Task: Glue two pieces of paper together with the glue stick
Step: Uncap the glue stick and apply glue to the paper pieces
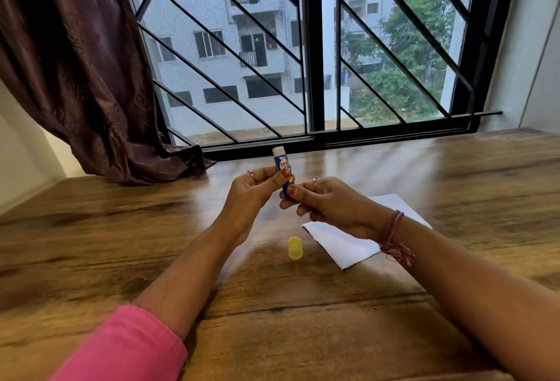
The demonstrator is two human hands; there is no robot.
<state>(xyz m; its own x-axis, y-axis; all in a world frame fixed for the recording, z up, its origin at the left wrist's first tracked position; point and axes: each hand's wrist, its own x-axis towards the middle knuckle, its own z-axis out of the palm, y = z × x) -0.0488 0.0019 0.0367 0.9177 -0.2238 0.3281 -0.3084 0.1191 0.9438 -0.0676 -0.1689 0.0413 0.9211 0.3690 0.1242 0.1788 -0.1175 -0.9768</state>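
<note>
I hold the uncapped glue stick (pixel 283 172) upright above the wooden table (pixel 121 229), my left hand (pixel 251 196) pinching its middle, my right hand (pixel 327 202) gripping its base. The yellow cap (pixel 295 248) lies beside white paper (pixel 345 241); open tabletop surrounds both.

I see a wooden table (pixel 303 320), brown with dark grain, running up to the window frame. On it lies a yellow cap (pixel 295 248) on its side, near the middle. Just right of the cap lies white paper (pixel 339 244), flat, partly hidden under my right wrist. At the far left, a curtain (pixel 181 162) hem rests on the tabletop.
</note>
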